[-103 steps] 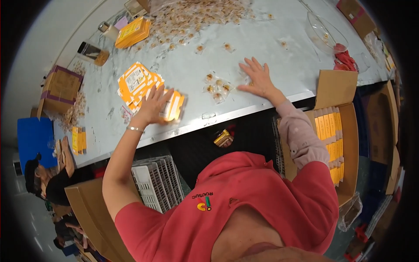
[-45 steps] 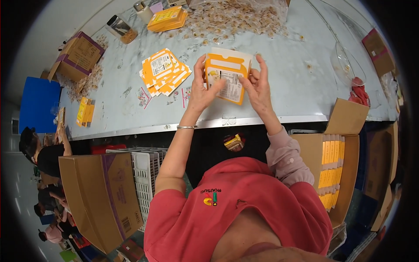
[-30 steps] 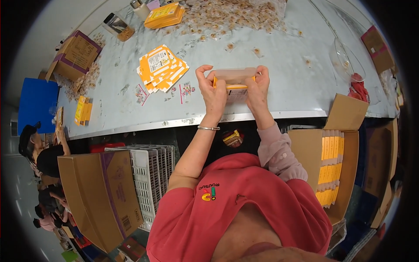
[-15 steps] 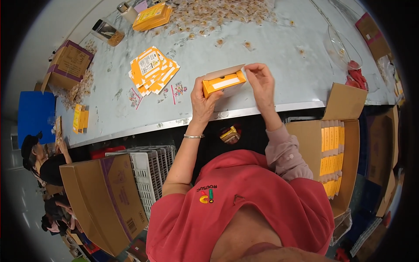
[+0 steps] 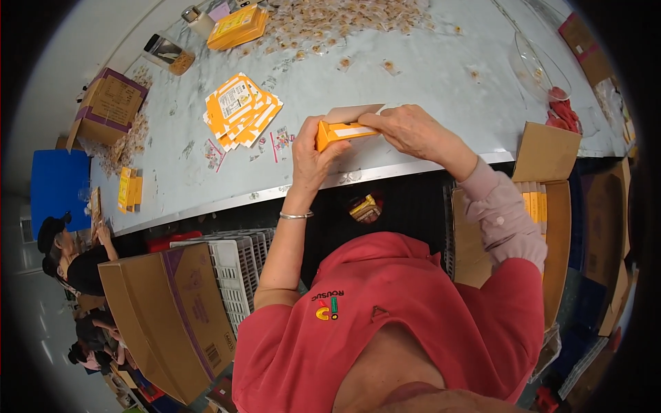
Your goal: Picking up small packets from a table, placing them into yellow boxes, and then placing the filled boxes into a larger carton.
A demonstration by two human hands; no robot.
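One orange carton in two hands: left, right. One fan of flat cartons. One clear bowl. One white crate.

a: where is there room on the table?

b: right past the two hands, the grey top is mostly bare. only a few small packets lie there.

a: what is in the way?

b: on the left, a fan of flat orange cartons lies near the left hand. far back there is a big heap of small packets and an orange stack. on the right, a clear bowl sits near the edge.

a: and lower down?

b: an open brown box stands just beside the right arm, and a white crate sits by the left arm.
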